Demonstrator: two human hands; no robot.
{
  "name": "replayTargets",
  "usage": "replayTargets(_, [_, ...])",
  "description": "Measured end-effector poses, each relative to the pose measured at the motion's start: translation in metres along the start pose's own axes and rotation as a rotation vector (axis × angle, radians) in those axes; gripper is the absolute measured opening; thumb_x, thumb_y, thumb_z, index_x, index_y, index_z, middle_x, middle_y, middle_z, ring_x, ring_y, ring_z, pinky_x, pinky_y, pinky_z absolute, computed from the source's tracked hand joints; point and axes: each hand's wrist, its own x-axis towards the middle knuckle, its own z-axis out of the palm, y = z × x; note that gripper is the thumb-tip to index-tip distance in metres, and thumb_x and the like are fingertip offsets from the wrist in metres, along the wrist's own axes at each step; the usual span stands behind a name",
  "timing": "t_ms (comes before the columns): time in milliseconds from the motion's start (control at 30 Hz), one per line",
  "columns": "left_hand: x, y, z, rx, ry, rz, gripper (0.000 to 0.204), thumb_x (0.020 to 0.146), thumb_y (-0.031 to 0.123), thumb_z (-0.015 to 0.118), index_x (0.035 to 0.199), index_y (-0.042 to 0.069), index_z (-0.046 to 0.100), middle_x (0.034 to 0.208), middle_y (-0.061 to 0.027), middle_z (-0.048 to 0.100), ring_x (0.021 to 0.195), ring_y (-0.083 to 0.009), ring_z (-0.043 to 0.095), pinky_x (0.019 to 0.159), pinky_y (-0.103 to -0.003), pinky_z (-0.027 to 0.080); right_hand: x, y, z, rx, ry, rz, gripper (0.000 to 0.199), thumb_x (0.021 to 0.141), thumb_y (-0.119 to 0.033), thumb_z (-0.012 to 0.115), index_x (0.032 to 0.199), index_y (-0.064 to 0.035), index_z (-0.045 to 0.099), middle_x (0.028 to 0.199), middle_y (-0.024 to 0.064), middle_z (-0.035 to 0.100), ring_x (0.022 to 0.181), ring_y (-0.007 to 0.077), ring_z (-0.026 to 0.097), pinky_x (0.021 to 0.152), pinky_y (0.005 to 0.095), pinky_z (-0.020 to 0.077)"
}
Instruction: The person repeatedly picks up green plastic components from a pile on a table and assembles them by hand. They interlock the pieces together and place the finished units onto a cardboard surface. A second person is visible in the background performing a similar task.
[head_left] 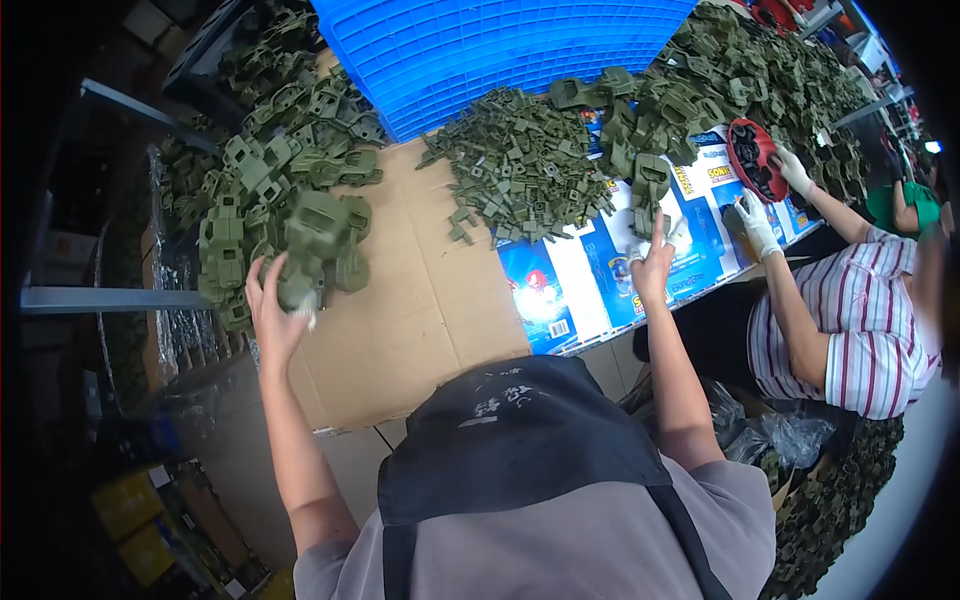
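My left hand (278,318) is at the left pile, fingers curled and thumb opposed around the near end of a dark green moulded plastic part (318,222). That part is smeared by motion and has a rectangular opening. My right hand (652,268) reaches over the printed cardboard, its index finger stretched along the lower end of a long green plastic part (650,182). The thumb side seems to press on that end; the grip is partly hidden. White coverings show on some fingertips of both hands.
Bare brown cardboard (400,290) lies between the piles. A heap of small green parts (530,165) sits before a blue plastic crate (500,50). At right, a co-worker in a striped shirt (850,340) holds a red oval piece (757,160) in white gloves. Metal bars (120,299) stick out left.
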Motion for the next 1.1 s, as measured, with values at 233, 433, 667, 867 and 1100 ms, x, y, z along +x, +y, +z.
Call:
replayTargets(233, [-0.032,0.103,-0.063,-0.375,-0.799,0.526,0.062,0.053,0.005,0.070,0.113,0.014,0.058,0.138,-0.0149,0.031,0.125,-0.0375,0.032,0.103,-0.045,0.029,-0.029,-0.189,-0.020,1.069,-1.561,-0.313,0.073,0.082,-0.022,0.061,0.142,-0.0121,0.020,0.144,0.0098,0.027,0.129,0.0236,0.032,0.103,0.0338,0.0290])
replayTargets(433, [-0.080,0.087,0.006,-0.941,-0.180,-0.097,0.107,0.065,0.008,0.076,0.144,0.016,0.004,0.142,-0.0233,0.018,0.131,-0.0363,0.025,0.104,-0.048,0.028,-0.085,-0.194,0.002,1.067,-1.430,0.031,0.073,0.084,-0.020,0.058,0.142,-0.0079,0.016,0.143,0.0163,0.027,0.133,0.0261,0.026,0.105,0.0336,0.0252])
replayTargets(667, [-0.129,0.105,0.101,-1.176,-0.168,-0.294,0.111,0.071,-0.001,0.069,0.140,0.016,-0.017,0.135,-0.0215,0.029,0.113,-0.0283,0.048,0.089,-0.038,0.045,-0.104,-0.202,0.010,0.819,-1.028,-0.449,0.073,0.081,-0.008,0.056,0.142,-0.0056,0.016,0.141,0.0195,0.030,0.130,0.0295,0.030,0.105,0.0358,0.0268])
replayTargets(867, [-0.116,0.056,0.046,-1.333,-0.461,-0.538,0.102,0.077,0.000,0.062,0.141,0.024,-0.013,0.118,-0.0210,0.049,0.093,-0.0285,0.061,0.078,-0.036,0.051,-0.088,-0.146,0.080,-0.062,-0.909,-0.534,0.066,0.077,-0.013,0.058,0.136,-0.0044,0.030,0.128,0.0253,0.041,0.117,0.0377,0.043,0.095,0.0411,0.0395])
replayTargets(1100, [-0.133,0.072,0.057,-1.631,-0.332,-0.644,0.104,0.078,0.001,0.063,0.140,0.031,-0.015,0.124,-0.0234,0.045,0.100,-0.0310,0.058,0.081,-0.040,0.051,-0.035,-0.185,0.146,-0.158,-0.285,-0.572,0.039,0.073,-0.026,0.064,0.107,-0.0091,0.057,0.090,0.0157,0.054,0.088,0.0329,0.050,0.071,0.0442,0.0382])
